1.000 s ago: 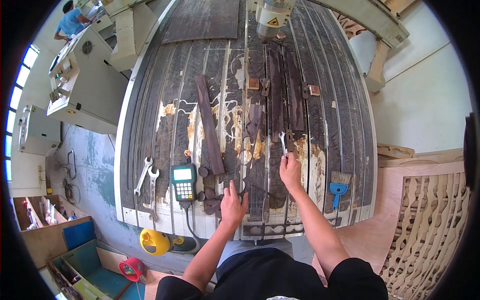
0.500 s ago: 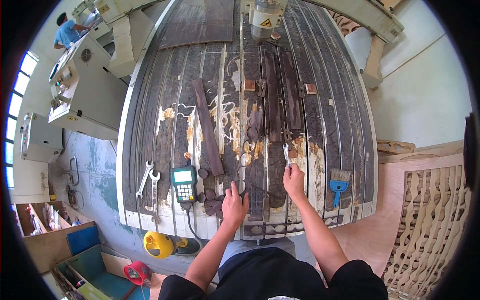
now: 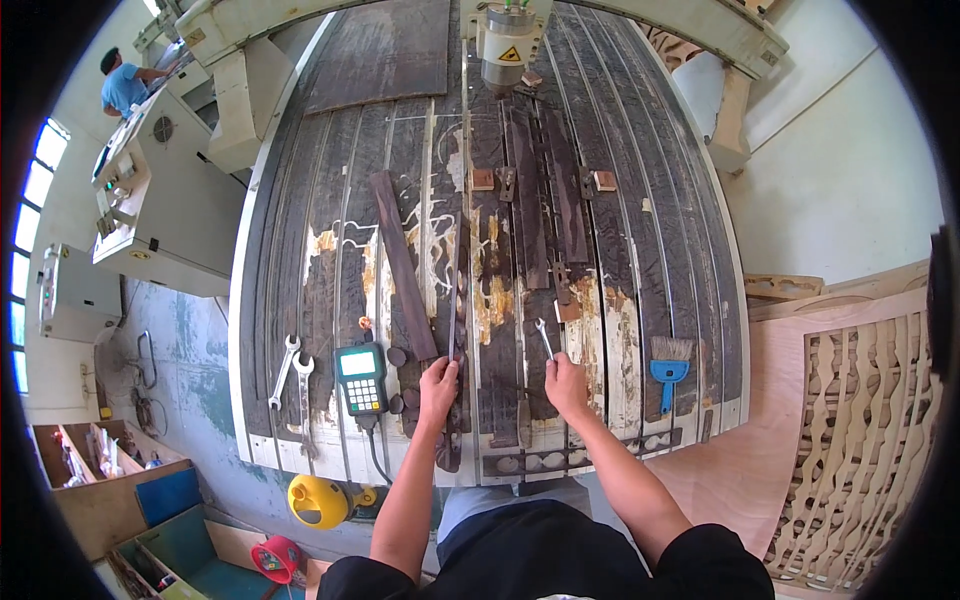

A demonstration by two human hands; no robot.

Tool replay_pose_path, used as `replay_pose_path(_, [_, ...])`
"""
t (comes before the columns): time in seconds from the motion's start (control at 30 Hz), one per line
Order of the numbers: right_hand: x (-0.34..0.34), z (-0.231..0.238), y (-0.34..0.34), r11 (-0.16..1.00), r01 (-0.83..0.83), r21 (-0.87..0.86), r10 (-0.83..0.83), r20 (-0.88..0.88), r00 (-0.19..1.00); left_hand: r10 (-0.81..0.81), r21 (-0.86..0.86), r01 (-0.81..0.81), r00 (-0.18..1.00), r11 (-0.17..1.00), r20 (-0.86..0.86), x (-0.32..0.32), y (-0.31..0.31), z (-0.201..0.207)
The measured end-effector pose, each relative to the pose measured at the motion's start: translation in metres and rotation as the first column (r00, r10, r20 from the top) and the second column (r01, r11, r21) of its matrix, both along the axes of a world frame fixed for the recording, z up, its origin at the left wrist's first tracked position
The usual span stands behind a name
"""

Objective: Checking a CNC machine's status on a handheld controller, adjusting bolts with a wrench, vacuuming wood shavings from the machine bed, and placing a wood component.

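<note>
Drawn back toward the worktop (image 3: 300, 250) edge, the right hand (image 3: 566, 385) is clamped on a small wrench (image 3: 543, 338), the left hand (image 3: 437, 385) on a thin strip (image 3: 452, 320); slippage is risked.

Stained grey-green concrete floor (image 3: 190, 370); bright windows (image 3: 35, 200) at left; pale wall (image 3: 850, 170) at right.

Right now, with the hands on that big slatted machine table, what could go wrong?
The right hand holds a small wrench among dark wood strips; if it slips, knuckles could hit the slatted table. The left hand rests by small round pieces and a green handheld controller; a bump might knock them or press a button. The machine head hangs over the far end, so both hands should probably keep clear of it.
</note>
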State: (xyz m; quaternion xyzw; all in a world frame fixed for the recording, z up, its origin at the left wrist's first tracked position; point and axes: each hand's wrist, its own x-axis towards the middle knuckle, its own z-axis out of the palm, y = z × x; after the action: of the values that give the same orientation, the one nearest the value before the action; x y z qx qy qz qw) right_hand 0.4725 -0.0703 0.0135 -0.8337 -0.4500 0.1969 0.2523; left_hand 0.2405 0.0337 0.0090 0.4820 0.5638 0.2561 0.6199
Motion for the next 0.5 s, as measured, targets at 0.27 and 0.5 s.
replay_pose_path(0.27, [-0.008,-0.021,0.002,0.993,-0.078,0.086,0.069,0.110,0.992,0.204,0.471,-0.021,0.918,0.882,-0.341,0.016,-0.008,-0.021])
replay_pose_path(0.5, [0.016,-0.022,-0.014,0.994,-0.109,0.006,0.108,0.109,0.988,0.302,0.640,-0.001,0.882,0.769,-0.362,0.015,-0.051,0.044])
